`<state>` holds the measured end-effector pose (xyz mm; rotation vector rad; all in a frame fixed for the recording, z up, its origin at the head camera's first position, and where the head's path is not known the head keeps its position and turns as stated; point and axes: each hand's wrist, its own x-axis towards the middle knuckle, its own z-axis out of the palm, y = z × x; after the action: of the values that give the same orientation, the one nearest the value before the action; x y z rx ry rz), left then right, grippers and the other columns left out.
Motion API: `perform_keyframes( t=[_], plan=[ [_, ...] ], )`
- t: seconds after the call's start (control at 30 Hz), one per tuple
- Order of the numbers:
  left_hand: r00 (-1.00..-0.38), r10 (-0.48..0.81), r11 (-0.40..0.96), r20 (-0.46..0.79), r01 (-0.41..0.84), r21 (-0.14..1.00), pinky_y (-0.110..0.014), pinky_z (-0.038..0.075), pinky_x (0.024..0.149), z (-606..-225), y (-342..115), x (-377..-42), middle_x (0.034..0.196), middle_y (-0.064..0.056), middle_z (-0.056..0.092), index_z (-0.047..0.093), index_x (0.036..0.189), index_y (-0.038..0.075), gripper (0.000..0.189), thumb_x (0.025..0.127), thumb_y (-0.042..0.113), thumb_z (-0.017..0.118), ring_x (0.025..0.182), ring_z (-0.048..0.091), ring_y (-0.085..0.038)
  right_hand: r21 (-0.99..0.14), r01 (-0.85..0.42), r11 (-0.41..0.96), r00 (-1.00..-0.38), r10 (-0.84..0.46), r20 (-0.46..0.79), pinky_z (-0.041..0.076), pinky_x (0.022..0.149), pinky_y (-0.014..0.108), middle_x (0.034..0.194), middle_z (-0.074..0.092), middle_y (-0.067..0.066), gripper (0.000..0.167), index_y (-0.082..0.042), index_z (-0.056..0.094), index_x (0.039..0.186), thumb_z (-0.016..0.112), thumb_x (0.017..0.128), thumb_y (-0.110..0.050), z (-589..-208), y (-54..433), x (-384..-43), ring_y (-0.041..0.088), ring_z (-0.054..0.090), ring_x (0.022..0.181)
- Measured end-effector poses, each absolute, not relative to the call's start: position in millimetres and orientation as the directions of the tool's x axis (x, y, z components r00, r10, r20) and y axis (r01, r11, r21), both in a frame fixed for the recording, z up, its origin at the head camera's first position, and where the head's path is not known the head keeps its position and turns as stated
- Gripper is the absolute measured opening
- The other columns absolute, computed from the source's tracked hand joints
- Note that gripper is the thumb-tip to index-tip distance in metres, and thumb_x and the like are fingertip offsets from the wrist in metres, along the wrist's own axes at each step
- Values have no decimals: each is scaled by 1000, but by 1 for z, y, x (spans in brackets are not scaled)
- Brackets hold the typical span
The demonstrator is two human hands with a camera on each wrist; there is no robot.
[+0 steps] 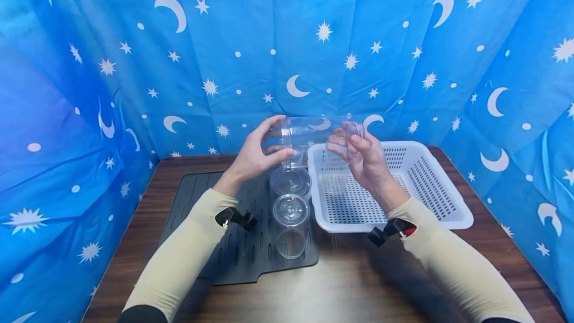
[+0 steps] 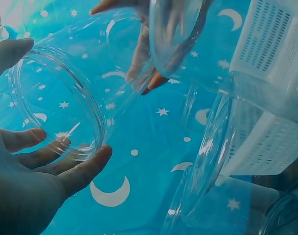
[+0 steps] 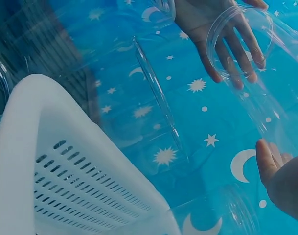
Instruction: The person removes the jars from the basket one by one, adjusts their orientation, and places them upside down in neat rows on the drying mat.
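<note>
A clear plastic jar [image 1: 308,138] lies sideways in the air between both hands, above the back of the table. My left hand [image 1: 253,153] grips its left end, thumb on the near side and fingers around the ringed rim [image 2: 92,110]. At the other end, my right hand [image 1: 369,158] holds the jar with curled fingers, partly seen through the plastic. Below, several clear containers stand on a dark ribbed mat; the nearest has a round clear top [image 1: 291,209]. Another clear jar [image 3: 237,210] shows by the basket in the right wrist view.
A white perforated basket [image 1: 462,216] sits on the right of the wooden table [image 1: 314,298], under my right hand. The dark slotted mat [image 1: 242,265] lies on the left. Blue cloth [image 1: 251,24] with moons and stars surrounds the table at the back and sides.
</note>
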<state>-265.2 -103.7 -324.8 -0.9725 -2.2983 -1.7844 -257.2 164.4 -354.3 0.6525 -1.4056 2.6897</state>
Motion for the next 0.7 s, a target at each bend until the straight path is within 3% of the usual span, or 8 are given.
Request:
perform_keyframes(
  t=[0.2,0.3,0.4,0.53,0.6,0.7],
  plan=[
    [-786,485,140,383,502,853,-47,42,108,-326,-111,-266,158,-5,29,25,155,22,107,71,68,73,143,35,-25,-807,-267,-527,-910,-136,391,54,93,43,120,58,15,45,-7,57,123,73,83,-18,-349,166,-257,31,64,109],
    [-781,493,180,383,523,833,-50,37,111,-329,-117,-267,160,-6,27,23,156,22,112,69,73,70,146,30,-23,-816,-284,-503,-911,-123,393,54,93,44,121,60,17,46,-9,58,124,73,83,-18,-345,167,-256,31,64,110],
    [-790,481,248,381,540,804,-52,33,114,-335,-126,-268,160,-4,27,24,155,23,105,73,71,69,147,26,-20,-813,-302,-497,-905,-118,408,53,94,45,119,62,16,45,-7,58,124,72,83,-17,-342,167,-257,32,64,111],
    [-820,450,358,354,529,770,-50,31,115,-346,-142,-271,161,-1,25,26,155,24,91,83,53,71,149,22,-18,-812,-330,-481,-894,-116,432,54,94,44,114,65,12,45,-8,60,123,74,82,-20,-336,167,-258,31,65,109],
    [-841,432,405,326,503,763,-51,29,116,-352,-151,-274,162,-1,23,26,155,25,87,84,47,72,149,20,-20,-831,-337,-442,-895,-123,428,46,103,48,116,65,10,51,-8,58,127,76,82,-24,-333,168,-259,28,65,110],
    [-881,389,499,268,446,743,-55,28,115,-360,-164,-278,163,-2,19,26,155,29,87,83,48,73,150,19,-25,-869,-323,-376,-907,-140,398,24,114,60,121,63,7,63,-7,51,135,76,82,-29,-329,170,-258,28,62,114]
  ],
)
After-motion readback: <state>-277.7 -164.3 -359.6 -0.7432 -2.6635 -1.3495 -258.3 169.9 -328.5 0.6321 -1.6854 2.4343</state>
